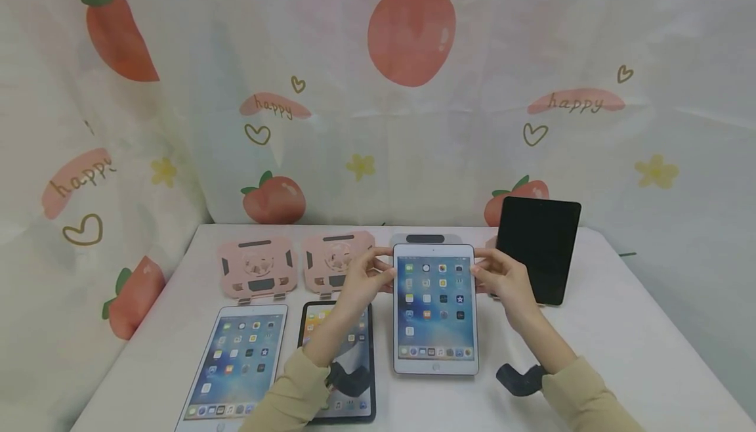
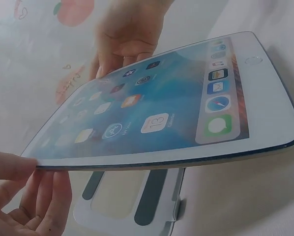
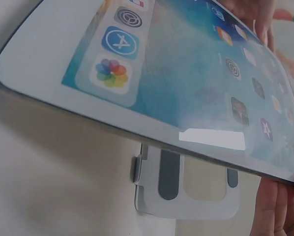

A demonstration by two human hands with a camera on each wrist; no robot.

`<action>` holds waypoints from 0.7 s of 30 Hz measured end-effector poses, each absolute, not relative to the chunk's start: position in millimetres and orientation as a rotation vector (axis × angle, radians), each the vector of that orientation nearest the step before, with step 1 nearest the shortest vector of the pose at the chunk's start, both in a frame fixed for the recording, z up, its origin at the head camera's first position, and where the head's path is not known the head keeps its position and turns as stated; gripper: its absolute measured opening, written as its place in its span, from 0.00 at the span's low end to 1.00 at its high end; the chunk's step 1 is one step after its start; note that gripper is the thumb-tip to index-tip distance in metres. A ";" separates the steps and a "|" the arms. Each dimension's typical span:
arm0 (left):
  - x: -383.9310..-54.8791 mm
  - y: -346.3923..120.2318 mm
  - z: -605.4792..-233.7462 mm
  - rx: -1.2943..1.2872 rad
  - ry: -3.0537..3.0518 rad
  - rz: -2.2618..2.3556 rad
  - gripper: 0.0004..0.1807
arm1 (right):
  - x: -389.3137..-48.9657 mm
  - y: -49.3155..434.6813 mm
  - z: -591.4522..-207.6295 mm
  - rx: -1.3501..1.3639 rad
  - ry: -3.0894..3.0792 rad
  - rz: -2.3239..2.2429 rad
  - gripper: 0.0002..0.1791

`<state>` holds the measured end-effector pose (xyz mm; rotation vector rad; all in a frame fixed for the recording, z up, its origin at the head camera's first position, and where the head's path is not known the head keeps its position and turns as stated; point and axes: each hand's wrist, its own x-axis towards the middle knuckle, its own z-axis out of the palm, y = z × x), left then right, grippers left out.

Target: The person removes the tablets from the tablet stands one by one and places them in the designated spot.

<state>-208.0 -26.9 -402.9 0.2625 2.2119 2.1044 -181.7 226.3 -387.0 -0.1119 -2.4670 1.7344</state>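
Both hands hold a white tablet (image 1: 436, 314) with a lit home screen, screen toward me and its round button at the bottom. My left hand (image 1: 365, 281) pinches its upper left edge, thumb on the front and fingers behind. On the opposite edge my right hand (image 1: 502, 280) grips it the same way. Behind the tablet is a light grey tablet stand (image 1: 384, 239) with dark pads, mostly hidden in the head view. Seen from the left wrist, the stand (image 2: 161, 216) lies below the tilted tablet (image 2: 186, 108).
Two pink stands (image 1: 258, 266) (image 1: 336, 261) lie at the back left. In front of them are a white tablet (image 1: 239, 360) and a dark-framed tablet (image 1: 365, 379), partly under my left forearm. A tablet with a black screen (image 1: 539, 251) leans upright at the back right.
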 end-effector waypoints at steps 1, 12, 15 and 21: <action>-207.5 -27.5 -404.6 0.263 2.200 2.105 0.21 | -181.0 226.3 -387.8 -0.115 -2.469 1.743 0.20; -199.7 -32.1 -417.9 0.181 2.128 2.075 0.21 | -175.8 227.1 -403.5 -0.094 -2.481 1.837 0.20; -198.3 -33.4 -421.5 0.158 2.114 2.053 0.21 | -174.5 227.2 -405.8 -0.114 -2.484 1.860 0.20; -196.1 -35.7 -427.6 0.092 2.117 1.982 0.21 | -171.2 228.0 -412.3 -0.136 -2.490 1.905 0.21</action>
